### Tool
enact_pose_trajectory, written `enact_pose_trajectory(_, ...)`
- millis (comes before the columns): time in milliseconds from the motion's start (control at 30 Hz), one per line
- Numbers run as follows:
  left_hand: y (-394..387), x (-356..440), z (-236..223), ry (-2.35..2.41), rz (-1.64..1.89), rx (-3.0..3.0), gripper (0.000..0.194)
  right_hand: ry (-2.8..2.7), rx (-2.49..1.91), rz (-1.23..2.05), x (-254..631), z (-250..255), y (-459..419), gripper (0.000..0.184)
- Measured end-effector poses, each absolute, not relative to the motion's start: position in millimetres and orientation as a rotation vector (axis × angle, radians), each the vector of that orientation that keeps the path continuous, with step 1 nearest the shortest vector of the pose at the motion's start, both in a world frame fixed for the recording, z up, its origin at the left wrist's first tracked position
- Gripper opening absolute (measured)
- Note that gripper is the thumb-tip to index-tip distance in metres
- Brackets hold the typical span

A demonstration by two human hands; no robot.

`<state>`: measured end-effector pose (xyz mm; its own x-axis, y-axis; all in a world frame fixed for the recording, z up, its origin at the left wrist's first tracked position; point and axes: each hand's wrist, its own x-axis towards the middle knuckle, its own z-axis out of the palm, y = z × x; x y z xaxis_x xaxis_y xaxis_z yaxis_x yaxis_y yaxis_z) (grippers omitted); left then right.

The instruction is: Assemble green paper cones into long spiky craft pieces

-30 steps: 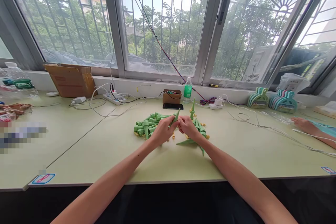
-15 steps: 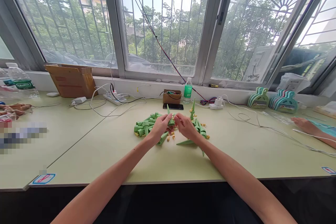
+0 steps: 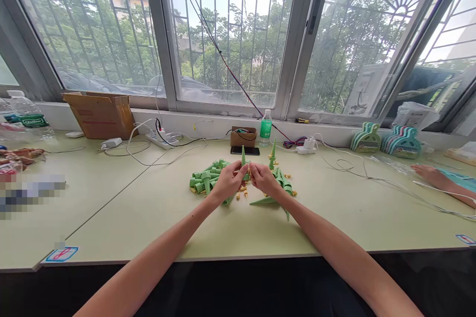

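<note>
In front of me my left hand [image 3: 229, 180] is closed round a green plastic watering spike [image 3: 243, 155], its tip pointing up. My right hand [image 3: 263, 178] pinches a small yellow piece [image 3: 249, 170] right beside the spike; whether the two parts touch is hard to tell. Left of my hands lies a heap of green spike parts [image 3: 207, 178]. To the right are more green spikes [image 3: 282, 182], and one spike [image 3: 273, 154] with yellow bits stands upright. Small yellow pieces [image 3: 238, 196] lie on the table below my hands.
Behind the heap lie a phone [image 3: 244, 150], a small cardboard box [image 3: 243, 136] and a bottle [image 3: 265, 128]. Cables and a power strip [image 3: 162, 139] run along the back. Another person's hand [image 3: 427, 175] rests at the right, near stacked teal boards [image 3: 402, 142].
The spike in my left hand has shifted slightly right and stands more visible, with my left hand closer to my right. The yellow piece in my right fingers now shows.
</note>
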<state>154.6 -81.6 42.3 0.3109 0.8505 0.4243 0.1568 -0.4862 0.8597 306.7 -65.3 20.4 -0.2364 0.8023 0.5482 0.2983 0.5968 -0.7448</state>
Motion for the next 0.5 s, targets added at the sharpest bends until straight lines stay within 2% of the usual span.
enact_pose_trajectory(333,-82.2,156.3,38.2,1.004,1.33,2.274,0.028,-1.65,-0.829,0.924,308.4,16.3,-58.6,0.046)
enact_pose_trajectory(500,-82.0,157.5,36.8,1.069,1.351,2.293,0.028,-1.614,-0.827,0.908,306.2,18.1,-60.3,0.048)
